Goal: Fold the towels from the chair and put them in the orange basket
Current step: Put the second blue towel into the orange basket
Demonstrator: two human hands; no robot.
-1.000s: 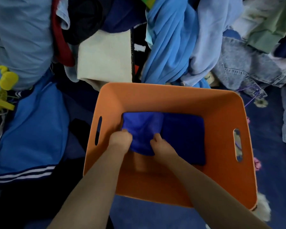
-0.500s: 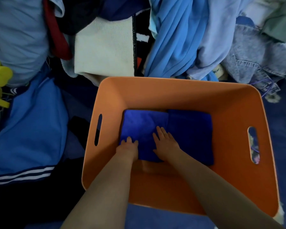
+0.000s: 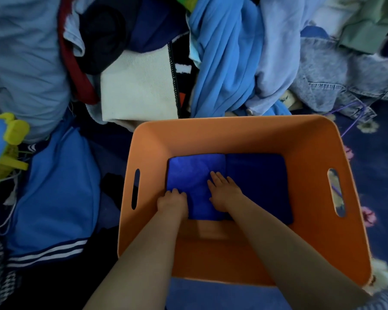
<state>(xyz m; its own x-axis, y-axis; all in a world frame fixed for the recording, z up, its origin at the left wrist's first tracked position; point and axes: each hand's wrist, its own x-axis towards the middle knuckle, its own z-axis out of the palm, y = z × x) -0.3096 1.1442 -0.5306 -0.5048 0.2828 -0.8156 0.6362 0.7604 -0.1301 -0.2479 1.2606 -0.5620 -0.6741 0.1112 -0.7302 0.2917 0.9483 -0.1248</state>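
Note:
The orange basket [image 3: 233,133] stands on the floor below me, with slot handles in its left and right walls. Two folded blue towels lie side by side on its bottom: a brighter blue towel [image 3: 193,173] on the left and a darker blue towel [image 3: 258,180] on the right. My right hand [image 3: 224,191] rests flat on the brighter towel with its fingers spread. At that towel's near left corner sits my left hand [image 3: 173,203], fingers curled down on the cloth, holding nothing.
A heap of clothes fills the far side: a cream fleece [image 3: 139,86], light blue garments [image 3: 224,54], a denim jacket [image 3: 336,83]. A blue striped garment [image 3: 54,198] and a yellow toy [image 3: 7,139] lie left. Dark blue flowered carpet [image 3: 372,166] lies right of the basket.
My hands let go of the brighter towel's near edge and now press flat on it. The towel has spread smooth on the basket bottom. The view has shifted so the basket sits further right.

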